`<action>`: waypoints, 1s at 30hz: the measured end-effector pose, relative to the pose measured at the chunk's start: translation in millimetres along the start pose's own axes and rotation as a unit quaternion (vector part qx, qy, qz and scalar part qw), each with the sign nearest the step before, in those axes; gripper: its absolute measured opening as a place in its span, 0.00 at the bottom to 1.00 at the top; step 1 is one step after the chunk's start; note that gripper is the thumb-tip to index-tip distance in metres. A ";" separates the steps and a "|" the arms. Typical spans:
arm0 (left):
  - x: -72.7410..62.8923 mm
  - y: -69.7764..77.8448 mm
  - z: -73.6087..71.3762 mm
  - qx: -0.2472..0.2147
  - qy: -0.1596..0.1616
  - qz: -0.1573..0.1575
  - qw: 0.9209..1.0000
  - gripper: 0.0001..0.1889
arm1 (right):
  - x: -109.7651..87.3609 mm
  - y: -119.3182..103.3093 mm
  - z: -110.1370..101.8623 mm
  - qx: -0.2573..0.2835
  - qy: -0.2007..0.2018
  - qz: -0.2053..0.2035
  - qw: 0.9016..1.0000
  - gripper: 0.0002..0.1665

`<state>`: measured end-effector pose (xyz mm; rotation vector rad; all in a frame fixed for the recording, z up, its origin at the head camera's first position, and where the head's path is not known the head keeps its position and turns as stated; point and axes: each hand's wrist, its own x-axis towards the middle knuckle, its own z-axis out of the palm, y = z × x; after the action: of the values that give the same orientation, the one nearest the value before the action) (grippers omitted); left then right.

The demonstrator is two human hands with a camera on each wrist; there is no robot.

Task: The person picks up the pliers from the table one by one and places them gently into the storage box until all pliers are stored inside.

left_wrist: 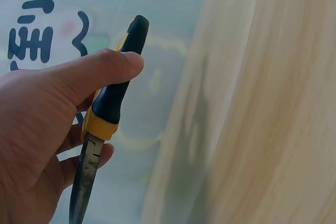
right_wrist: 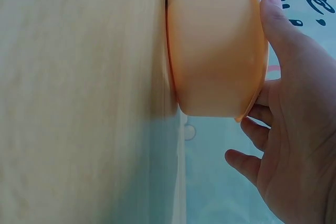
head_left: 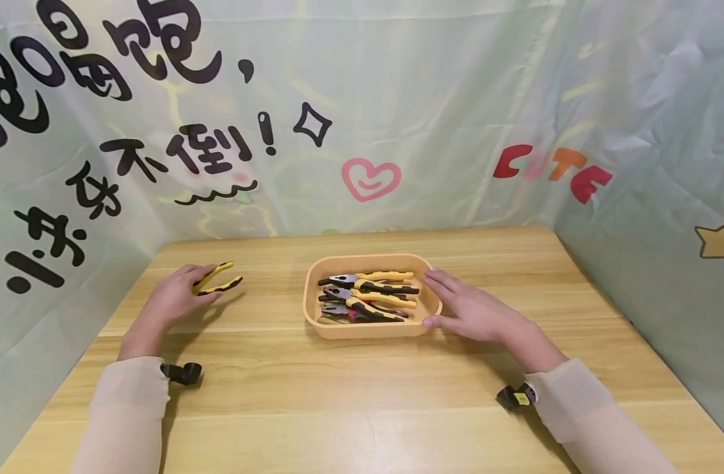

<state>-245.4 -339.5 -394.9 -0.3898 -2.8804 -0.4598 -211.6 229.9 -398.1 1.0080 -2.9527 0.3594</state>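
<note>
My left hand [head_left: 175,296] holds a pair of pliers [head_left: 220,288] above the table's left side. Their yellow-and-black handles point away from the hand, spread apart. In the left wrist view the thumb lies across a handle [left_wrist: 111,98], and the slim metal nose points downward beside the fingers. My right hand [head_left: 477,306] grips the right end of an orange plastic box [head_left: 370,332], thumb at the near corner and fingers at the far one. Several pliers [head_left: 368,296] with yellow-and-black handles lie piled in the box, and a bit of red shows beneath them.
The wooden table [head_left: 338,395] carries the box near its middle. A printed cloth [head_left: 433,131] with dark lettering and a pink heart hangs behind and along both sides. Small black wrist cameras sit at both sleeves.
</note>
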 end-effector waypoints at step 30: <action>9.9 41.6 0.4 0.017 0.010 0.075 0.997 0.33 | 0.6 -0.7 0.1 -0.005 0.001 -0.001 1.000 0.57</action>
<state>-242.9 -298.9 -381.4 -0.5865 -2.8089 -0.3871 -211.6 228.9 -398.0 1.0076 -2.9479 0.3446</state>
